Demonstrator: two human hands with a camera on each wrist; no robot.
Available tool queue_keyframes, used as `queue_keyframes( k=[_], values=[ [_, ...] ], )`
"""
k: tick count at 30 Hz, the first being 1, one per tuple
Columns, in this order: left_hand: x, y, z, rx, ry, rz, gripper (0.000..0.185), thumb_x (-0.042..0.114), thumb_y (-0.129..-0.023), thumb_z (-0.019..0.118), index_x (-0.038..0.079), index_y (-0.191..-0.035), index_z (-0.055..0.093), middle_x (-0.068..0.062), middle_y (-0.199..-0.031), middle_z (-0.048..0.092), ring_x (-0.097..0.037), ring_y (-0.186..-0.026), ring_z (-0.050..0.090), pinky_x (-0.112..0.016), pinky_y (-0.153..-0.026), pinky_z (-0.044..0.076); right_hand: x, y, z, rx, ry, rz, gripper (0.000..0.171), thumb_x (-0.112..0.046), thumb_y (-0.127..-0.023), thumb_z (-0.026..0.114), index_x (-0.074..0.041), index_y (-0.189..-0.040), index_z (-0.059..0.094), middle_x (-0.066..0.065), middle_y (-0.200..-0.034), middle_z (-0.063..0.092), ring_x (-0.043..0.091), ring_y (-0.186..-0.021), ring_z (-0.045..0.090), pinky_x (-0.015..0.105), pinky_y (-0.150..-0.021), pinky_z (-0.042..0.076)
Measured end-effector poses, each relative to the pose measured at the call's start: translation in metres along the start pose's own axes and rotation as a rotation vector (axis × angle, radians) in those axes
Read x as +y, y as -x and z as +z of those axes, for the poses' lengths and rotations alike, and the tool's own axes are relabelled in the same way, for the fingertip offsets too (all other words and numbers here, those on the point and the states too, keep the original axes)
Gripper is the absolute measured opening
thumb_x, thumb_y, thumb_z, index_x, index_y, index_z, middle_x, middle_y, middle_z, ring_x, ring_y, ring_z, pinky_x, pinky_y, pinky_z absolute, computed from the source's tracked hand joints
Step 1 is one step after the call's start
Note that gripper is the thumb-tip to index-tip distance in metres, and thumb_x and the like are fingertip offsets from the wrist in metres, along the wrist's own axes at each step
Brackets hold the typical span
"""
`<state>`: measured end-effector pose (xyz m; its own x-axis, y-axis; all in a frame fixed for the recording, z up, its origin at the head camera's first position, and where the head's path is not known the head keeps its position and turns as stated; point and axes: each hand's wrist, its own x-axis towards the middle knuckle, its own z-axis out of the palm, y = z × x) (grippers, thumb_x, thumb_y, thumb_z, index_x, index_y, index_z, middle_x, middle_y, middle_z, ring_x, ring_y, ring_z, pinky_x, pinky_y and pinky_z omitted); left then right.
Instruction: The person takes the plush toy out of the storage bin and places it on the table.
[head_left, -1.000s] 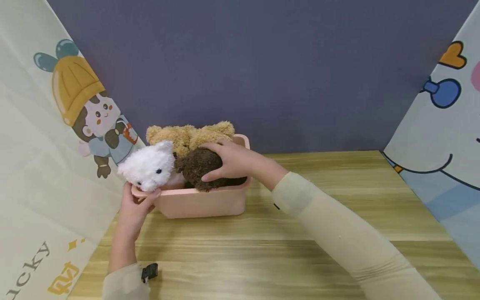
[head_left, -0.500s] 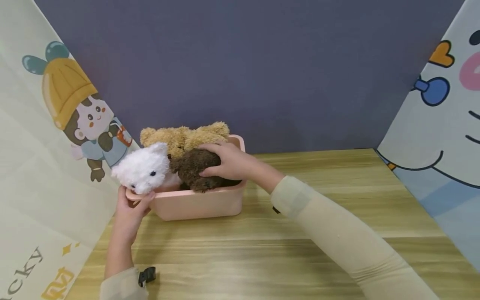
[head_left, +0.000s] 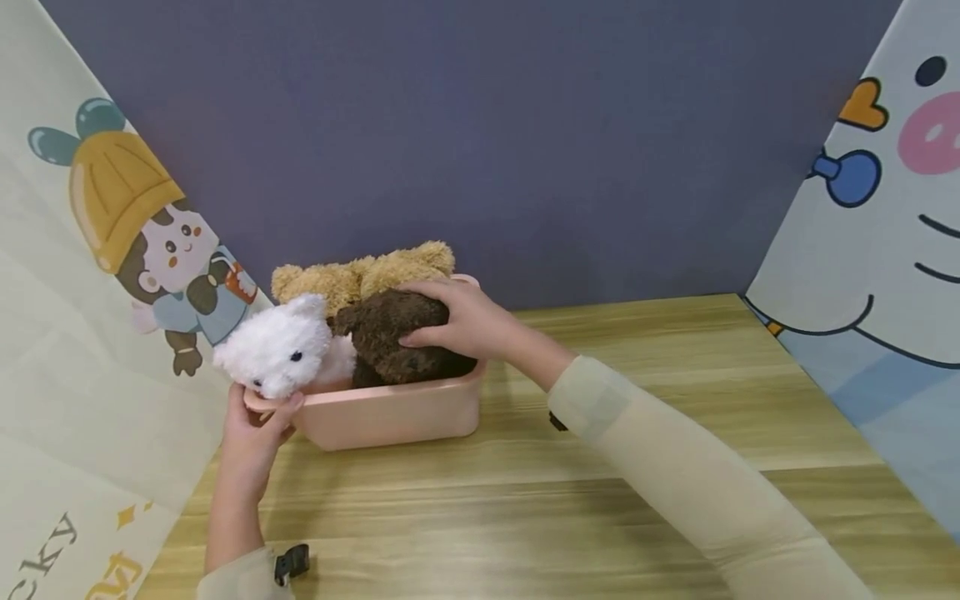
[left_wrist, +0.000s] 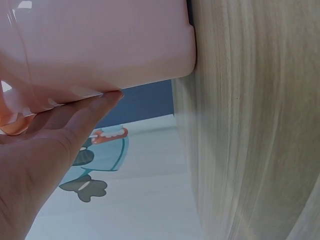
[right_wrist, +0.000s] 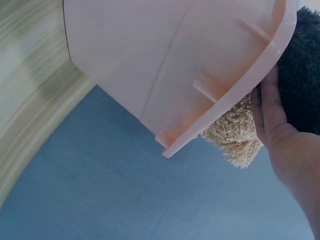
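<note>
Both grips busy – right hand (head_left: 465, 321) clutches brown plush (head_left: 393, 333), left hand (head_left: 255, 429) pinches bin (head_left: 390, 412) rim

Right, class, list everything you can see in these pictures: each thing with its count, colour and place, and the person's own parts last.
Bin: one, pink plastic, on the table's far left, by the left panel.
White plush toy: one, white, at the bin's left end, head over the rim.
Brown plush toy: one, dark brown, middle of the bin.
Tan plush toy: tan, at the back of the bin; count unclear.
Table: one, light wood grain.
Back wall: one, dark blue-grey.
Cartoon panels: two, pale, printed, left and right.
Left hand: holds the bin's left rim.
Right hand: grips the brown plush toy.
</note>
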<state>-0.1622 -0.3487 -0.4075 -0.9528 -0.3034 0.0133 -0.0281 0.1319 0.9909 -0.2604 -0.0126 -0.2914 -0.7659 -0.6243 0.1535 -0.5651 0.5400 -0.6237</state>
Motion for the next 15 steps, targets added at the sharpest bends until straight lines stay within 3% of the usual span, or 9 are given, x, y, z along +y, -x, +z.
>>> queue_keyframes(
  k=[5,11,15],
  values=[
    [-0.0011,-0.0015,0.0007,-0.002,-0.006,0.000,0.070,0.019,-0.102,0.073,0.040,-0.151,0.029,0.013,-0.135,0.043,-0.006,-0.119,0.051,-0.021,-0.080,0.054,0.0048,0.0038,-0.0014,0.027,-0.068,0.055,0.079,-0.046,-0.095,0.081,-0.037,-0.163,0.042,-0.006,-0.171,0.040,0.031,-0.165,0.021,0.060,-0.130,0.027],
    [-0.0020,-0.0028,0.0008,-0.002,-0.013,-0.001,0.071,0.020,-0.102,0.073,0.041,-0.152,0.028,0.013,-0.134,0.043,-0.005,-0.118,0.052,-0.022,-0.080,0.054,0.0063,0.0052,-0.0038,0.051,-0.095,0.052,0.079,-0.046,-0.094,0.082,-0.037,-0.162,0.043,-0.004,-0.172,0.038,0.027,-0.162,0.030,0.058,-0.128,0.034],
    [-0.0021,-0.0012,-0.0008,0.007,0.004,0.009,0.070,0.019,-0.102,0.073,0.041,-0.152,0.029,0.012,-0.135,0.044,-0.006,-0.118,0.053,-0.020,-0.080,0.055,0.0036,0.0055,-0.0082,0.055,-0.123,0.069,0.079,-0.047,-0.094,0.082,-0.040,-0.162,0.042,-0.006,-0.173,0.036,0.025,-0.163,0.030,0.056,-0.127,0.035]
  ],
)
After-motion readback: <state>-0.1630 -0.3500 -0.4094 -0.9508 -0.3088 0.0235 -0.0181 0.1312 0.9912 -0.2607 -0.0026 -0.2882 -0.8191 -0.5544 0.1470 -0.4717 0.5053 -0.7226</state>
